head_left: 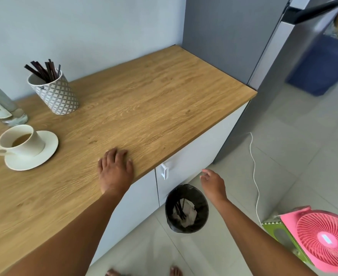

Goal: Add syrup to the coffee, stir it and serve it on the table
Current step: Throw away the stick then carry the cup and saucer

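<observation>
A person's left hand (115, 170) is lying flat and palm down on the wooden counter (164, 100), just inside its near edge, grasping nothing. The right hand (213, 184) is hovering off the counter to the right, its fingers relaxed and empty. It is hanging above a black-lined bin (169, 212) that is standing on the floor against the white cabinet (194, 156). Thin dark sticks and crumpled paper are showing inside the bin.

Well to the left of the resting hand, the white coffee cup (34, 144) is sitting on its saucer (44, 154), partly filled and clear of both hands. Just beyond it, at the left edge of view, a clear bottle (1, 104) with a green label is standing. It is possibly the syrup, though the label is too blurred to read. To the bottle's right, a patterned holder (58, 98) is carrying dark stirrers (44, 70). A grey fridge (233, 46) is flanking the counter's far right end, and a pink fan (323, 238) is sitting at near right.
</observation>
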